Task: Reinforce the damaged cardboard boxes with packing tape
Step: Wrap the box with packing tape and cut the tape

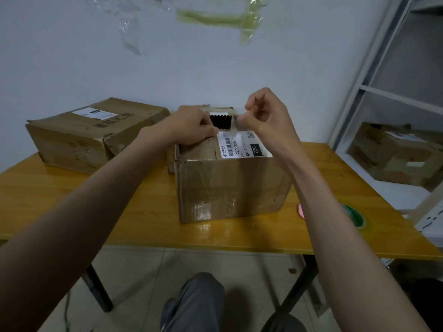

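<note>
Pinching clear tape [233, 125] above box [230, 185], both hands [191, 125] raised.

You're in a plain storeroom or packing room: bare pale wall [215, 68] with old tape scraps [215, 17] at the top, white metal shelving [374, 89] at right holding a worn carton [395, 154], a yellow worktable [119, 212] on tiled floor [143, 271].

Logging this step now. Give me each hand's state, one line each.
Left hand: fingers curled, pressing on the box top.
Right hand: pinching a strip of clear tape above the box.
</note>
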`<act>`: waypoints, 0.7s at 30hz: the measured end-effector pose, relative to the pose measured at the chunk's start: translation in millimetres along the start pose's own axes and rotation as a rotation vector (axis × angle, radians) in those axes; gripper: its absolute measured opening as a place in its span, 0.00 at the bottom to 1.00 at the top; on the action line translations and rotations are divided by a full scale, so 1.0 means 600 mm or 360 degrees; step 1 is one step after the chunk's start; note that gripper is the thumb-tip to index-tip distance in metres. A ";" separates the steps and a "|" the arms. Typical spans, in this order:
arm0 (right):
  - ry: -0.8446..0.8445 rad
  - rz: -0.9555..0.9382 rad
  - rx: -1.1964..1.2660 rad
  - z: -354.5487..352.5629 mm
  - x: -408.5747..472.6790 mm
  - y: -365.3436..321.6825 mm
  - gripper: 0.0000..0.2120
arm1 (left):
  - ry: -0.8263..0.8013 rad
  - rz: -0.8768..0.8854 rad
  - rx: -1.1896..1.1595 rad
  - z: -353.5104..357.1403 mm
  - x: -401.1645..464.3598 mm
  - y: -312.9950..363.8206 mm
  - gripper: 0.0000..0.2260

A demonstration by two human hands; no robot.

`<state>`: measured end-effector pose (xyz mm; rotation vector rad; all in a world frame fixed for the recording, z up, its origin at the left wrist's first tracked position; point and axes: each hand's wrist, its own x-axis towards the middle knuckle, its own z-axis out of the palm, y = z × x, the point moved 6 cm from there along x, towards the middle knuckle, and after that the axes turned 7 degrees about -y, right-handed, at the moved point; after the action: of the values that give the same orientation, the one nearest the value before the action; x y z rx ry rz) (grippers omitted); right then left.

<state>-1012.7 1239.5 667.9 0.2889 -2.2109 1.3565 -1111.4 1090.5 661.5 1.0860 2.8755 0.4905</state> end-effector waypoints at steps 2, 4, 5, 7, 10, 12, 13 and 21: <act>-0.0156 -0.0036 -0.0073 0.008 0.011 -0.011 0.11 | -0.0168 -0.0002 -0.0075 0.000 0.009 0.000 0.13; -0.0355 -0.0062 -0.0208 0.021 0.020 -0.022 0.12 | -0.0216 0.0006 -0.0223 -0.006 0.013 -0.004 0.09; -0.0457 -0.0074 -0.0289 0.028 0.024 -0.027 0.12 | -0.0206 0.0008 -0.0310 -0.010 0.013 -0.009 0.08; -0.0626 -0.0077 -0.0435 0.040 0.029 -0.033 0.14 | -0.0168 0.0005 -0.0502 -0.017 0.013 -0.018 0.07; -0.0829 -0.0090 -0.0619 0.055 0.035 -0.038 0.16 | -0.0125 0.0033 -0.0630 -0.021 0.009 -0.020 0.05; -0.0935 -0.0104 -0.0735 0.064 0.038 -0.041 0.16 | -0.0073 0.0047 -0.0685 -0.025 0.008 -0.020 0.07; -0.0971 -0.0126 -0.0793 0.068 0.039 -0.044 0.16 | -0.0051 0.0047 -0.0692 -0.028 0.008 -0.020 0.10; -0.0956 -0.0214 -0.0939 0.088 0.043 -0.049 0.18 | -0.0052 0.0123 -0.0716 -0.031 0.007 -0.024 0.24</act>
<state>-1038.4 1181.3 685.2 0.6684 -2.8899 0.5268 -1126.4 1077.8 675.1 1.1064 2.5140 1.0469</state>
